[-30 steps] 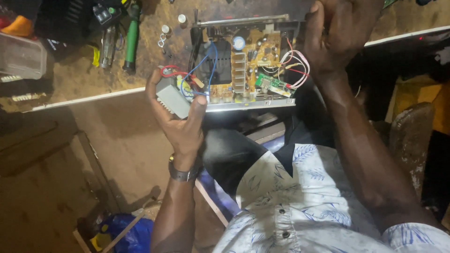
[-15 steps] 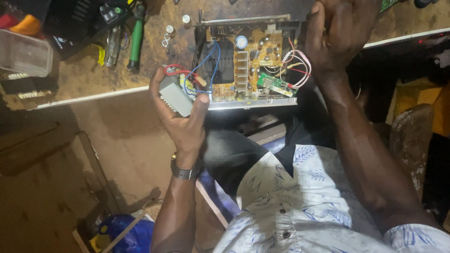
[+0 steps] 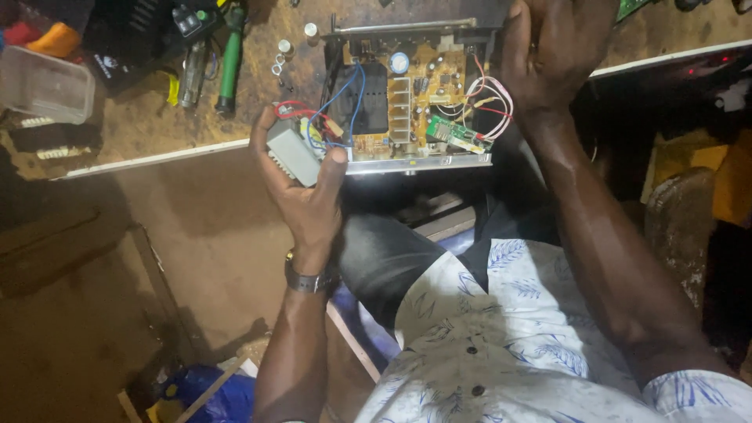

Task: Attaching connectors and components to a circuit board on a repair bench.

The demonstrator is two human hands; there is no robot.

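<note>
Clear plastic tub (image 3: 45,84), green-handled screwdriver (image 3: 230,61).

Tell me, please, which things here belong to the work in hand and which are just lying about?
In hand:
- grey block transformer, in left hand
- yellow circuit board, beside right hand

Lying about:
- green-handled tool
- clear plastic box
- blue bag

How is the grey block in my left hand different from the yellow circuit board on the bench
The grey block is small, boxy and plain, lifted off the bench in the left hand. The yellow circuit board is much larger, flat, crowded with parts, and lies inside an open metal chassis beside the right hand. Red and blue wires run between them.
</note>
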